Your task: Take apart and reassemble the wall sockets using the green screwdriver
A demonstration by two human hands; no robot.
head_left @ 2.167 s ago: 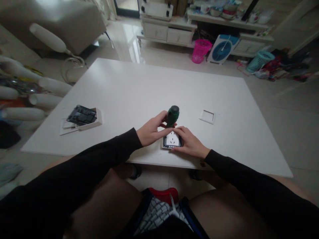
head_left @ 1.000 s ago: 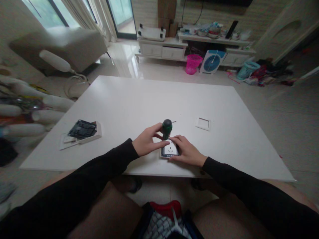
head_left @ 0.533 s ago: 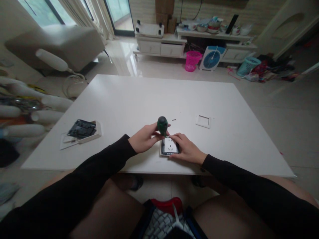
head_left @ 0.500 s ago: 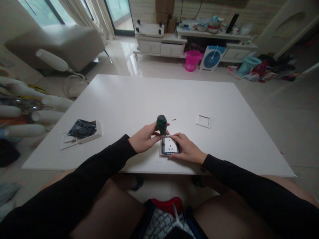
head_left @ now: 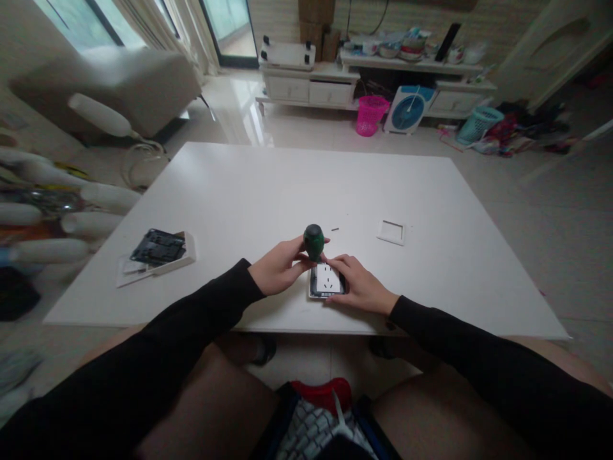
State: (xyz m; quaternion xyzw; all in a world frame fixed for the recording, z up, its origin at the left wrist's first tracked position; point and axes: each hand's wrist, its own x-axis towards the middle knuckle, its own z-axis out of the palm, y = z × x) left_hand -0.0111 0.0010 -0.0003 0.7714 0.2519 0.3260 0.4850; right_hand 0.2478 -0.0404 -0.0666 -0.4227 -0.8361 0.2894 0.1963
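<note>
A screwdriver [head_left: 313,241] with a dark green handle stands nearly upright, its handle gripped by the fingers of my left hand [head_left: 282,265]. Below it, close to the table's front edge, lies a wall socket [head_left: 328,279] with a white face and a dark surround. My right hand [head_left: 359,285] holds the socket by its right side, thumb at the near edge and fingers at the far edge. The screwdriver's tip is hidden behind its handle and my fingers, over the socket's far left part.
On the white table [head_left: 268,191], a white cover frame [head_left: 391,232] lies to the right and a small dark screw-like piece [head_left: 334,229] beyond the socket. At the left, dark socket parts [head_left: 158,246] rest in a white open box [head_left: 190,249].
The screwdriver's handle has tilted slightly to the right and nearer to me, with my left hand still around it. My right hand and the socket stay in place.
</note>
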